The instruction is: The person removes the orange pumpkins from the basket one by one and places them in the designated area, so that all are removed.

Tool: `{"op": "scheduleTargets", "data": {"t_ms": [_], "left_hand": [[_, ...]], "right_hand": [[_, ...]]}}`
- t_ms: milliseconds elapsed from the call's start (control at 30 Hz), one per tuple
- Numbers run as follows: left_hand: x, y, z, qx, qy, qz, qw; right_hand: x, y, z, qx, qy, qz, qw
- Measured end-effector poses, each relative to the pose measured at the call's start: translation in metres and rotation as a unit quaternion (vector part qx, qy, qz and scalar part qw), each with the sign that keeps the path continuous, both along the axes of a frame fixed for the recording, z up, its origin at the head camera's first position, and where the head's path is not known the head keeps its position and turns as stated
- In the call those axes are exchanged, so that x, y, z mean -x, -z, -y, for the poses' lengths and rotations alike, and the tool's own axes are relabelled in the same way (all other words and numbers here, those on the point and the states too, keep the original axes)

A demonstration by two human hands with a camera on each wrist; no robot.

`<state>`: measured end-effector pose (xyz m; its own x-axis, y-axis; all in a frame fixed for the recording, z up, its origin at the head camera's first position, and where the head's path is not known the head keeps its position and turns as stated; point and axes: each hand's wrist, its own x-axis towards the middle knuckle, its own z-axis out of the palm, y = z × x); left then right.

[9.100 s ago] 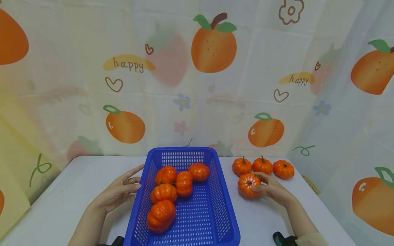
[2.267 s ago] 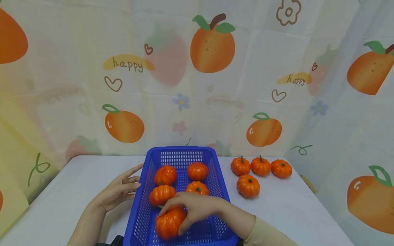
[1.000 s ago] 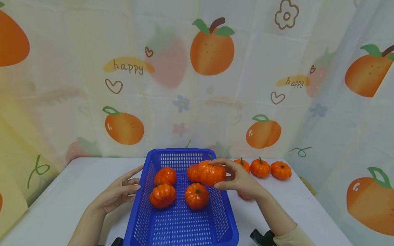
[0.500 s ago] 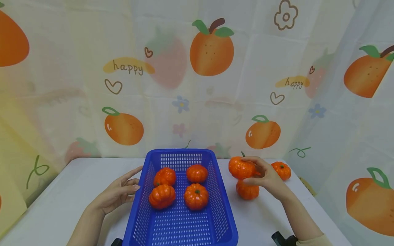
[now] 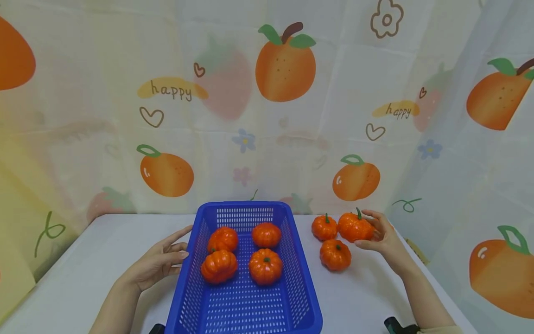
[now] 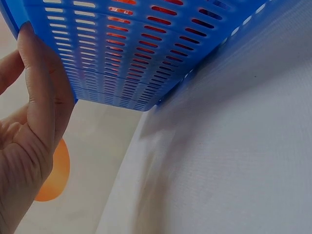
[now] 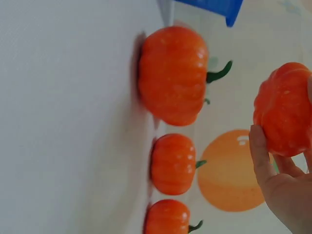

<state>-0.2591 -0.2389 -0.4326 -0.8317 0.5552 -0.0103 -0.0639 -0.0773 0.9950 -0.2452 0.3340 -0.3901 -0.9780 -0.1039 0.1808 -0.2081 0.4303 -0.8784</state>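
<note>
Right grip (image 5: 384, 240) holds a pumpkin (image 5: 352, 228), relaxed left grip (image 5: 153, 263) touches a basket (image 5: 246, 310), and the curtain (image 5: 271, 120) reads "happy"

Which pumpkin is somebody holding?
The pumpkin in the right hand, right of the blue basket. Only this one is gripped; the other pumpkins rest on the white table or inside the basket.

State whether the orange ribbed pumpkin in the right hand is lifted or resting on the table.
Lifted: the right-wrist view shows the held orange ribbed pumpkin clear of the white tabletop.
</note>
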Motion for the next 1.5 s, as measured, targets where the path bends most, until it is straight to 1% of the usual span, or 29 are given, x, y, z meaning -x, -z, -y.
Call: {"op": "scheduleTargets", "data": {"t_ms": [267,400,500,667,733,867,1167,1300,1500], "left_hand": [[-0.001,-0.002,0.000,0.017,-0.013,0.007,0.9997],[-0.001,-0.002,0.000,0.014,-0.011,0.007,0.9998],[-0.001,-0.002,0.000,0.007,-0.004,0.004,1.0000],[0.000,-0.001,0.000,0.005,0.001,-0.001,1.0000],[0.000,-0.001,0.001,0.007,0.000,-0.002,1.0000],[0.000,-0.001,0.000,0.013,-0.006,-0.001,0.9999],[0.000,0.000,0.001,0.008,0.002,-0.007,0.9999],[0.000,0.000,0.000,0.017,-0.004,-0.004,0.9998],[-0.001,-0.002,0.001,0.016,-0.005,0.003,0.9999]], "right_hand": [[0.003,0.014,-0.019,-0.024,0.047,0.029,0.9982],[0.004,0.024,-0.027,-0.026,0.062,0.056,0.9962],[0.005,0.032,-0.034,-0.027,0.064,0.074,0.9948],[0.005,0.040,-0.043,-0.036,0.069,0.076,0.9941],[0.005,0.043,-0.046,-0.041,0.073,0.077,0.9935],[0.006,0.047,-0.050,-0.042,0.072,0.093,0.9922],[0.006,0.052,-0.053,-0.053,0.072,0.117,0.9892],[0.005,0.053,-0.052,-0.061,0.067,0.118,0.9889],[0.006,0.057,-0.053,-0.066,0.054,0.117,0.9895]]}}
